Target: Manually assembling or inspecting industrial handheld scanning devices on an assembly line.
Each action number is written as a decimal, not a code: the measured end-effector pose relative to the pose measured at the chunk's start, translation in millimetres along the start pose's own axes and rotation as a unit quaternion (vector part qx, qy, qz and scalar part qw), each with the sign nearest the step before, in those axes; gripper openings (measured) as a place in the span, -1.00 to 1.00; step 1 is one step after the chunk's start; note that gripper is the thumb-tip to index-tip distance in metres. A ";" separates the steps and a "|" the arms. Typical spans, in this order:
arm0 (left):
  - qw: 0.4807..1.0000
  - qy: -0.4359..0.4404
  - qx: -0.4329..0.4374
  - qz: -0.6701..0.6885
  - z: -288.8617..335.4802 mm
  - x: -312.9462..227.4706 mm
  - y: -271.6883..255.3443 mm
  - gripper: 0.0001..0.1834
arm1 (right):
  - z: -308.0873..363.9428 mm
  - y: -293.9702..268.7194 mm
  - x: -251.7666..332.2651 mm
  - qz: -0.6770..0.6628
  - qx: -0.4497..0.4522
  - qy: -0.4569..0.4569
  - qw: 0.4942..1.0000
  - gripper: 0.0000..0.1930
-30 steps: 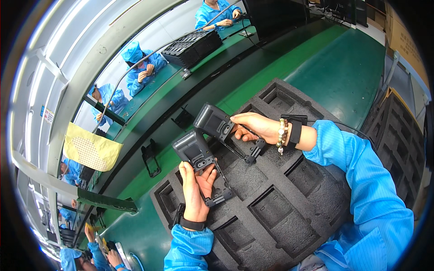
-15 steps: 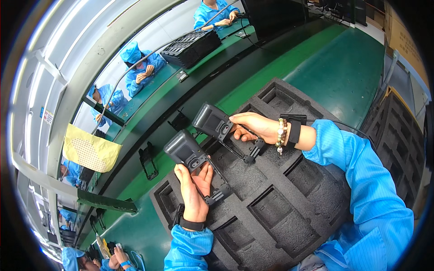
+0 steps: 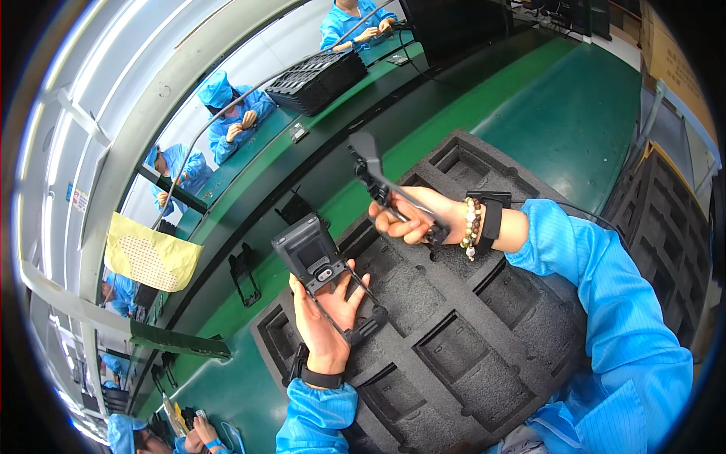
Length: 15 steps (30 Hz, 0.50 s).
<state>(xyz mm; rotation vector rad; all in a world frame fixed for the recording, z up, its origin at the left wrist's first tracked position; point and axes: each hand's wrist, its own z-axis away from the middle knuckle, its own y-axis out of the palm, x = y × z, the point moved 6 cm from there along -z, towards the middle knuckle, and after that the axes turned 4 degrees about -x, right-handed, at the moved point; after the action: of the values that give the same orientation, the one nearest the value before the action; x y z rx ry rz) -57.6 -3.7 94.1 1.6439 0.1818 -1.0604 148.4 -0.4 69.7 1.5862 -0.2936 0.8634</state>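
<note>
My left hand [image 3: 324, 321] holds a black boxy device [image 3: 306, 248] with a thin open frame on its lower end. The device's broad face and a small pale button show, and the fingers lie behind the frame. Farther right, my right hand [image 3: 423, 216] is closed round the frame of a second, similar black device [image 3: 365, 155]. That one is turned nearly edge-on, so its broad face is hidden. Both devices are held above a dark grey foam tray [image 3: 446, 303] with several rectangular recesses.
A green bench [image 3: 560, 113] extends behind the tray. More black frames [image 3: 243, 274] stand along the bench's far side. A yellow sheet [image 3: 151, 252] hangs at left by a metal rail. Co-workers in blue sit beyond, near a black tray stack [image 3: 318, 79]. More foam trays [image 3: 665, 242] stand at right.
My right hand has rotated its device from face-on to nearly edge-on and raised it slightly. The device in my left hand has tilted a little; that hand stays in about the same place.
</note>
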 end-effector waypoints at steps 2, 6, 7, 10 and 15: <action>1.000 0.004 -0.002 -0.007 -1.5 -0.2 -3.2 -0.46 | -1.6 6.1 -6.5 0.034 0.015 0.044 0.998 -0.40; 0.998 0.032 0.005 -0.056 -1.5 1.5 1.4 -0.46 | -2.8 2.5 -9.3 0.099 -0.034 0.049 0.993 -0.35; 0.998 0.031 0.006 -0.056 -0.3 2.5 4.4 -0.46 | -2.3 6.4 -9.0 0.099 -0.035 0.049 0.993 -0.35; 0.991 0.056 -0.023 -0.121 3.5 -0.8 6.5 -0.25 | 3.1 16.3 -5.4 0.165 -0.064 0.031 0.984 -0.33; 0.978 0.088 -0.026 -0.189 5.7 -1.0 2.3 -0.27 | 10.6 34.8 -7.8 0.269 -0.005 0.007 0.963 -0.28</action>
<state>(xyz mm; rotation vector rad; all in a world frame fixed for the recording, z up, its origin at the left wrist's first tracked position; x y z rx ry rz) -59.9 -8.9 96.5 1.6938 0.6557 -1.1777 124.9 -20.3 90.6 1.5103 -0.7389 1.2833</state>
